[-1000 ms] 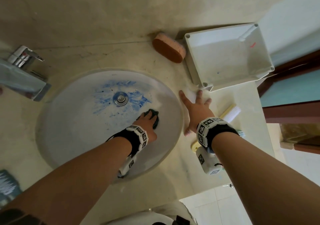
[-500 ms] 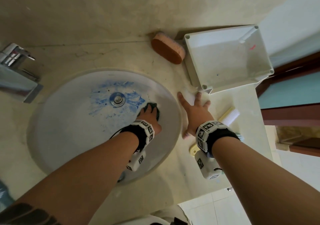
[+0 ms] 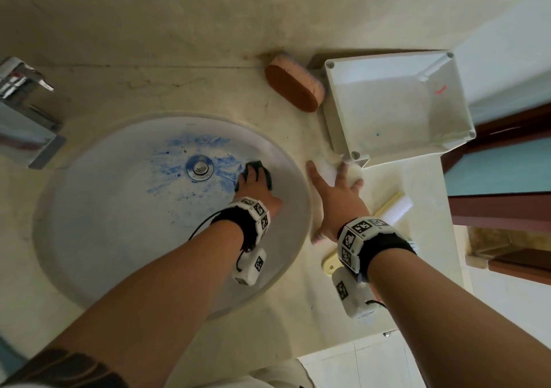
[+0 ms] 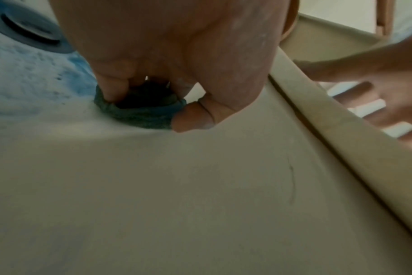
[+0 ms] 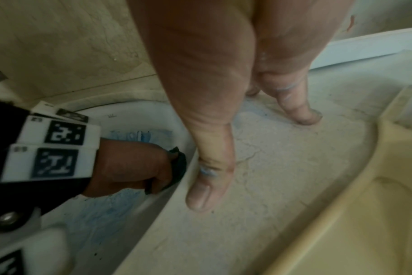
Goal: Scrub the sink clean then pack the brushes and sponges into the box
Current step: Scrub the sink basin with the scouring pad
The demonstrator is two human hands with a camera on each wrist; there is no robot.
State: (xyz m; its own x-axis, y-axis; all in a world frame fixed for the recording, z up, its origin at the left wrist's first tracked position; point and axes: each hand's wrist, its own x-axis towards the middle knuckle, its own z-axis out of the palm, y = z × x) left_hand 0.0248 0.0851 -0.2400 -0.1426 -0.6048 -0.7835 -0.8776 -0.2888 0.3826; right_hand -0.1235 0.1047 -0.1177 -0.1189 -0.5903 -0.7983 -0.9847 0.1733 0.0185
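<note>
The round white sink [image 3: 119, 238] has blue smears around its drain [image 3: 199, 168]. My left hand [image 3: 253, 183] grips a dark green scouring pad [image 4: 139, 115] and presses it on the basin just right of the drain. My right hand [image 3: 334, 196] lies flat with spread fingers on the counter beside the sink rim, below the box corner. The white box [image 3: 396, 110] stands open at the back right with nothing in it. A brown and pink sponge [image 3: 293, 91] leans at its left side. A yellow-handled brush [image 3: 390, 205] lies partly under my right wrist.
A chrome faucet [image 3: 26, 113] stands at the left of the sink. The beige counter [image 3: 179, 29] ends at the right near a wooden door frame [image 3: 504, 205]. White floor tiles [image 3: 357, 366] show below the counter's front edge.
My left hand has pushed the pad up the basin toward the drain, into the blue smears. The right hand has stayed flat on the counter.
</note>
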